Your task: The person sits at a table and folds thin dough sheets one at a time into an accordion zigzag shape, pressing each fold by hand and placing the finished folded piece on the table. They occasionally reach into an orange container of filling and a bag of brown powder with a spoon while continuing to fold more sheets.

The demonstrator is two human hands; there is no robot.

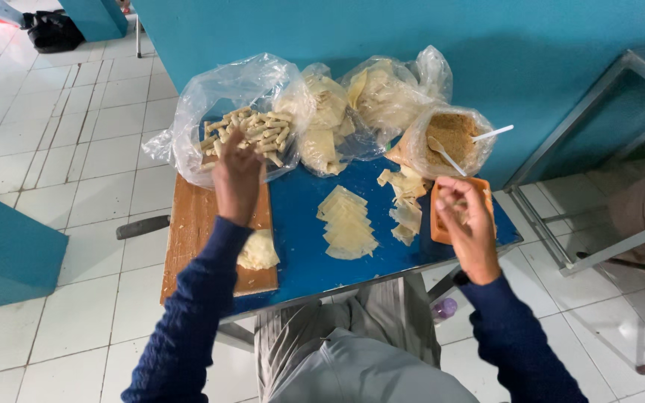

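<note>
The desk, a small blue-topped surface, is crowded to its edges, and that crowding is the main hazard.

At its back stand four open clear plastic bags. The bag of rolled sticks slumps at the left rear corner, its mouth spilling toward the wooden board. Any tug on the film could, in my judgement, tip rolls onto the floor tiles. Two bags of flat wrappers lean against each other in the middle. The bag of brown filling stands at the right rear with two white spoons in it. It has no support, and a knock from the right arm could upset it.

The wooden board overhangs the desk's left edge. A lump of dough sits near the board's front corner, close enough to the left sleeve to be swept off.

A fanned row of wrapper sheets lies mid-desk, uncovered, so drying and cracking are likely.

The orange tray rests at the right edge, partly hidden.

The left hand is raised at the mouth of the stick bag, fingers curled. Whether it grips a roll I cannot tell. The right hand is over the orange tray, fingers pinched together around something small and pale, not clearly identifiable. A loose pinch could drop it.
</note>
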